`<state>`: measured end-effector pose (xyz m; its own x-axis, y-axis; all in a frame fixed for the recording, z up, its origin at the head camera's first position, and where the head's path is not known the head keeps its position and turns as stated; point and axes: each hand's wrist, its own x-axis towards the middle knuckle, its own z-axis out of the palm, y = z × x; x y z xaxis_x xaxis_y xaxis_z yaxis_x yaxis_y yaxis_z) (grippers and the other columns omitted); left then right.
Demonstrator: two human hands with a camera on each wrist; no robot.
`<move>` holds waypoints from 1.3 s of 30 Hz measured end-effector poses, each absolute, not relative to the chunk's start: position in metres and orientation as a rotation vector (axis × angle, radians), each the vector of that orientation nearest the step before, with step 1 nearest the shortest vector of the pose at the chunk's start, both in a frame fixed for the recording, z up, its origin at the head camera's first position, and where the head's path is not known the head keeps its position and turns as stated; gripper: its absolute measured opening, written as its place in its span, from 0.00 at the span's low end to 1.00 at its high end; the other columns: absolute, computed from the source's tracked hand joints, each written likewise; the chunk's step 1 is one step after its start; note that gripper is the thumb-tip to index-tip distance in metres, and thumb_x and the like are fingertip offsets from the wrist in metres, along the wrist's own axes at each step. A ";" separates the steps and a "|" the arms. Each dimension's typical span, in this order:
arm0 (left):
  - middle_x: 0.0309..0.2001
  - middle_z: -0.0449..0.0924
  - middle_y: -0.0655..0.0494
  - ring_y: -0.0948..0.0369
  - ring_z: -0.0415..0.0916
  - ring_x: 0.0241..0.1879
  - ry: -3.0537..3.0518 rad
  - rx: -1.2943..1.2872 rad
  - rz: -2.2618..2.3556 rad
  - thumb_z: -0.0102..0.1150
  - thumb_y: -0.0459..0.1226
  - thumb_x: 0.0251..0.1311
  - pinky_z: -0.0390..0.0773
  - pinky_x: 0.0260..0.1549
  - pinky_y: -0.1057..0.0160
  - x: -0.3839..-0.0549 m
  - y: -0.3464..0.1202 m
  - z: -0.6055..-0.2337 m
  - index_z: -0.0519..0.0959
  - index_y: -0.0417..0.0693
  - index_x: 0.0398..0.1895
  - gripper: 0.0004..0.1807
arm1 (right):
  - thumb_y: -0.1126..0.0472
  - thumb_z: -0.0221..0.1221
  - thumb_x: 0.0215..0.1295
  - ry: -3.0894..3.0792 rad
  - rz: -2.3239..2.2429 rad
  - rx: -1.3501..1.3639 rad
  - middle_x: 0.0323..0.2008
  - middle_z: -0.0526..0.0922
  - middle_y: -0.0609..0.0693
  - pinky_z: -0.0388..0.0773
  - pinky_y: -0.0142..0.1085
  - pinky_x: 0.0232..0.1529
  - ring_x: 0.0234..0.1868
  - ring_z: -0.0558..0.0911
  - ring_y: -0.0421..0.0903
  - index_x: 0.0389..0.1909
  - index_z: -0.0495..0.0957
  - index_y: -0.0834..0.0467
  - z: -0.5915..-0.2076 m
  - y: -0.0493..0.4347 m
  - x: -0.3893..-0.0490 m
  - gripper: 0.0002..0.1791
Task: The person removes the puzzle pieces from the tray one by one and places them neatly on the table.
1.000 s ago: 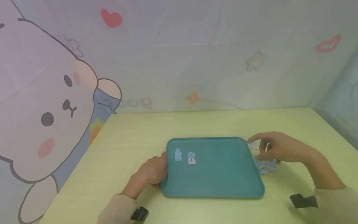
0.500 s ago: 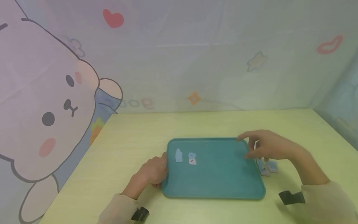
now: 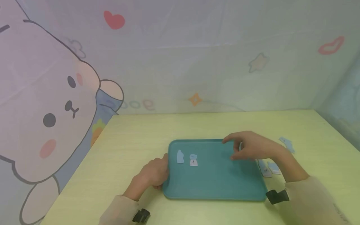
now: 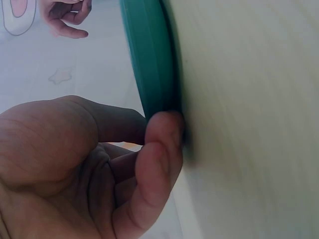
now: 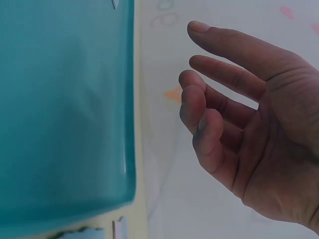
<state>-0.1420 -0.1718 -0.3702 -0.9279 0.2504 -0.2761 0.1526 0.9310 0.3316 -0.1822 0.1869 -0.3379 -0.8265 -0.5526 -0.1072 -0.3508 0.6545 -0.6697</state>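
My left hand [image 3: 155, 171] grips the left rim of a teal tray [image 3: 213, 186]. In the left wrist view its thumb and curled fingers [image 4: 159, 172] pinch the tray's edge from both sides. Above the tray's right half hovers my right hand [image 3: 251, 146]. The right wrist view shows that hand [image 5: 264, 124] with loosely bent, spread fingers and nothing between them. Two small flat pieces lie in the tray's left part: a pale blue, irregular one [image 3: 180, 157] and a blue-and-white one [image 3: 193, 160] with a dark mark.
Just right of the tray, two similar pale blue pieces lie on the yellow table [image 3: 135, 134], one [image 3: 265, 169] by the rim and one [image 3: 274, 168] beside it. Another piece [image 3: 287, 144] lies farther back, behind the right forearm. A printed cloth [image 3: 174, 62] hangs behind the table.
My right hand has moved left from beside the tray's right rim to over the tray, uncovering pieces on the table. My left hand keeps its grip on the rim.
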 end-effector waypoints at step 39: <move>0.19 0.76 0.50 0.60 0.76 0.13 2.783 0.279 0.421 0.46 0.30 0.78 0.75 0.16 0.64 -0.141 -0.171 -0.367 0.54 0.28 0.80 0.32 | 0.61 0.74 0.62 2.462 -0.965 -0.883 0.30 0.82 0.47 0.75 0.37 0.24 0.21 0.75 0.41 0.64 0.81 0.57 -0.370 0.113 -0.219 0.29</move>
<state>-0.1405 -0.1705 -0.3668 -0.9325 0.2349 -0.2745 0.1433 0.9379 0.3158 -0.2189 0.1132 -0.3702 -0.7436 -0.6622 -0.0932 -0.4225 0.5732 -0.7021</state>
